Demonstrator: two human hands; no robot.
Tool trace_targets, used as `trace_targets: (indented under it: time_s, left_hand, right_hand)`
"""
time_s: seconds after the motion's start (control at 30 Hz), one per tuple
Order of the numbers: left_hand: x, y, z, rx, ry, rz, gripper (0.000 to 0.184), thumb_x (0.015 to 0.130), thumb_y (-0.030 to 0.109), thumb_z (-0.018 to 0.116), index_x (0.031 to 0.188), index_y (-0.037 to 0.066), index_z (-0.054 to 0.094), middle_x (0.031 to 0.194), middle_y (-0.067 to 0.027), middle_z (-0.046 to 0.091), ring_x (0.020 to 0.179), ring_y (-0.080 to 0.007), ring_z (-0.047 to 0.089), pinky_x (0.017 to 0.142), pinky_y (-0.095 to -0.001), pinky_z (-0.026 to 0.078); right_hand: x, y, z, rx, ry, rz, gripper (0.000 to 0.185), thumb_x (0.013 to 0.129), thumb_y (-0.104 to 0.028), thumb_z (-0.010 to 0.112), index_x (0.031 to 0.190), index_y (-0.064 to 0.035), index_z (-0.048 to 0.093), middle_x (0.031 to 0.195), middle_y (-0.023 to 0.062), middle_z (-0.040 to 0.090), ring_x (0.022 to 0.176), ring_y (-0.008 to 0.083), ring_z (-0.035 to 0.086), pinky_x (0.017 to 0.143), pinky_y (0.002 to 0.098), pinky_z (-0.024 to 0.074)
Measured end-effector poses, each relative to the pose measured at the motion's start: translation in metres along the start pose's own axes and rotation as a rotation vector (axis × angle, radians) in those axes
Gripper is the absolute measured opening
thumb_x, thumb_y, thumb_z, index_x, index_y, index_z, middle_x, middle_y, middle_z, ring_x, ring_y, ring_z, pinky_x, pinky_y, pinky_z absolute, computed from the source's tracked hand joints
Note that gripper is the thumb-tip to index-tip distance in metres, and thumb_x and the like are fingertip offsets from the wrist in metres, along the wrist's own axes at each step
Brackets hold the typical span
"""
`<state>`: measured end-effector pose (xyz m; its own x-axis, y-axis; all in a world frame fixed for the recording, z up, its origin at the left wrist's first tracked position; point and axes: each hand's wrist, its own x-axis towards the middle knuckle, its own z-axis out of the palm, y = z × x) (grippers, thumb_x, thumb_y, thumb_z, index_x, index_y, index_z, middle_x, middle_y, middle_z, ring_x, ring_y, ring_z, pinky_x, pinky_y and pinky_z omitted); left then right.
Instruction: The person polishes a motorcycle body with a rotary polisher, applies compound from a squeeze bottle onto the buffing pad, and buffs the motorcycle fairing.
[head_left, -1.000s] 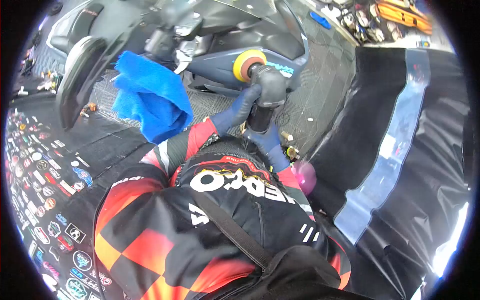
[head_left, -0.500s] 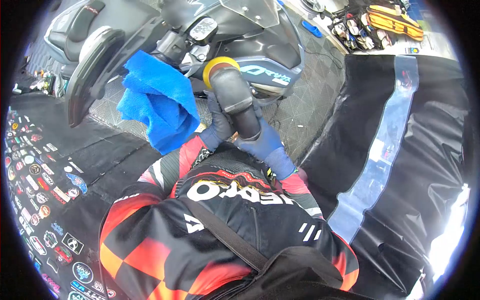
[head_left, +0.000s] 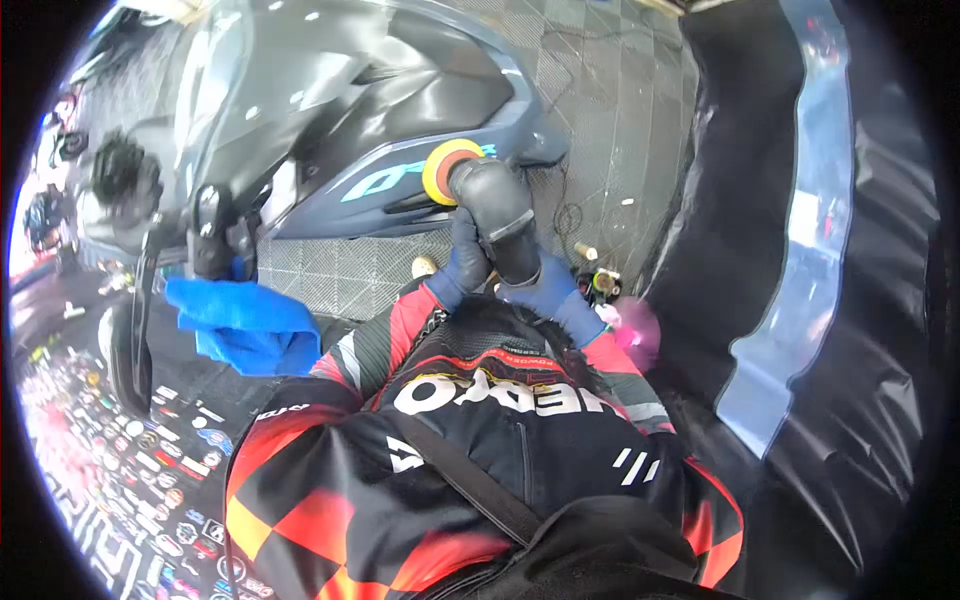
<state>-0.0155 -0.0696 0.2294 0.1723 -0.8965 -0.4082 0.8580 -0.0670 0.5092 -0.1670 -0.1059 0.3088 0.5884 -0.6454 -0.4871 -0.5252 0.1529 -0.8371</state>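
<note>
A black polisher (head_left: 492, 200) with a yellow and orange round pad (head_left: 450, 171) rests against the grey-blue side panel (head_left: 350, 192) of a motorbike, beside its light-blue lettering. My gloved left hand (head_left: 462, 262) is wrapped round the tool's body just below its head. Lower down, my gloved right hand (head_left: 548, 288) grips the rear end of the polisher. A blue cloth (head_left: 245, 325) hangs at the handlebar, left of my left sleeve.
A black mirror (head_left: 125, 355) sticks out at the left. Stickers (head_left: 150, 480) cover the lower-left surface. Bottles (head_left: 603, 283) and a pink round object (head_left: 635, 333) stand right of my hands. Black sheeting with a clear strip (head_left: 820, 200) hangs at the right.
The view has shifted across the motorbike, and the blue cloth now appears farther left and lower. The polisher has moved along the side panel, still in both hands.
</note>
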Motion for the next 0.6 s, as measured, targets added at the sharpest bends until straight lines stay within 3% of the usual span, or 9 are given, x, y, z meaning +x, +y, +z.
trace_targets:
  time_s: [0.23, 0.3, 0.37, 0.43, 0.57, 0.6]
  left_hand:
    - [0.047, -0.027, 0.068, 0.154, 0.132, 0.0, 0.08, 0.091, 0.073, 0.038, 0.133, 0.006, 0.049, 0.128, -0.0123, 0.058, 0.116, -0.0246, 0.057, 0.101, -0.0401, 0.047]
    - [0.069, -0.033, 0.081, 0.1, 0.014, -0.138, 0.072, 0.095, 0.066, 0.04, 0.131, 0.006, 0.052, 0.127, -0.0113, 0.059, 0.115, -0.0206, 0.058, 0.1, -0.0363, 0.047]
    - [0.099, -0.05, 0.08, 0.156, 0.037, -0.107, 0.074, 0.095, 0.066, 0.041, 0.13, 0.003, 0.052, 0.122, -0.0135, 0.061, 0.11, -0.021, 0.059, 0.095, -0.0353, 0.049]
    - [0.134, -0.074, 0.053, 0.278, 0.0, -0.133, 0.073, 0.095, 0.065, 0.043, 0.128, 0.001, 0.053, 0.116, -0.0119, 0.062, 0.104, -0.0191, 0.06, 0.09, -0.034, 0.049]
    - [0.154, -0.059, 0.092, 0.566, 0.029, 0.044, 0.071, 0.092, 0.065, 0.05, 0.124, 0.001, 0.055, 0.11, -0.0106, 0.063, 0.096, -0.0167, 0.059, 0.085, -0.0332, 0.049]
    - [0.145, -0.042, 0.107, 0.678, 0.023, -0.013, 0.068, 0.091, 0.064, 0.052, 0.118, 0.002, 0.058, 0.103, -0.0091, 0.064, 0.089, -0.0163, 0.059, 0.079, -0.0334, 0.049]
  right_hand:
    - [0.03, 0.077, -0.061, 0.176, -0.07, 0.102, 0.076, 0.063, -0.038, 0.088, 0.124, -0.0037, 0.057, 0.114, 0.0118, 0.068, 0.103, 0.0233, 0.065, 0.093, 0.0372, 0.05]
    - [0.04, 0.077, -0.083, 0.255, -0.163, 0.107, 0.069, 0.066, -0.035, 0.086, 0.121, -0.0041, 0.059, 0.111, 0.0096, 0.068, 0.098, 0.02, 0.064, 0.092, 0.0363, 0.0501]
    - [0.053, 0.091, -0.096, 0.4, -0.124, 0.083, 0.045, 0.072, -0.026, 0.083, 0.108, -0.005, 0.065, 0.096, 0.0031, 0.068, 0.084, 0.0131, 0.063, 0.079, 0.0316, 0.0517]
    - [0.07, 0.108, -0.108, 0.37, -0.103, 0.035, 0.043, 0.074, -0.026, 0.08, 0.108, -0.0049, 0.065, 0.093, 0.0033, 0.067, 0.082, 0.0129, 0.062, 0.077, 0.0313, 0.0516]
    - [0.082, 0.098, -0.112, 0.53, -0.124, 0.102, 0.044, 0.078, -0.03, 0.075, 0.111, -0.003, 0.062, 0.092, 0.0058, 0.066, 0.079, 0.0152, 0.063, 0.074, 0.0312, 0.0527]
    - [0.082, 0.096, -0.109, 0.669, -0.155, 0.17, 0.045, 0.079, -0.03, 0.074, 0.111, -0.0025, 0.061, 0.092, 0.0061, 0.066, 0.079, 0.0164, 0.064, 0.074, 0.0319, 0.0531]
